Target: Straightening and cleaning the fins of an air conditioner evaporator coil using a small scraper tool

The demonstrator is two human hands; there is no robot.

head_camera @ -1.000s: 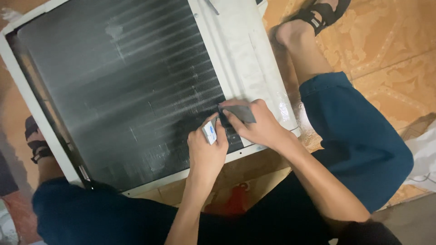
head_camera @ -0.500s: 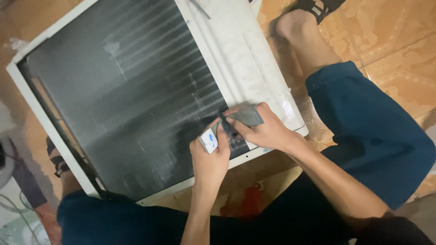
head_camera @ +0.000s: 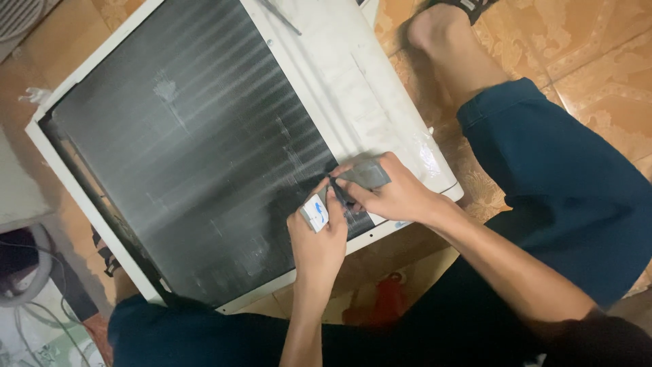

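Here, the right hand (head_camera: 394, 194) is pinching a flat grey strip (head_camera: 367, 175) against the dark finned metal coil panel (head_camera: 197, 156) in the white casing (head_camera: 353, 88); pressing hard risks bending the thin fins. The left hand (head_camera: 318, 238) is gripping a small white-and-blue object (head_camera: 314, 213), fingers curled, wrists nearly touching at the panel's lower corner.

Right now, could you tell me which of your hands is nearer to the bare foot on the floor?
The right hand. It rests on the white frame just below the bare foot; the left hand sits lower, over the dark fins.
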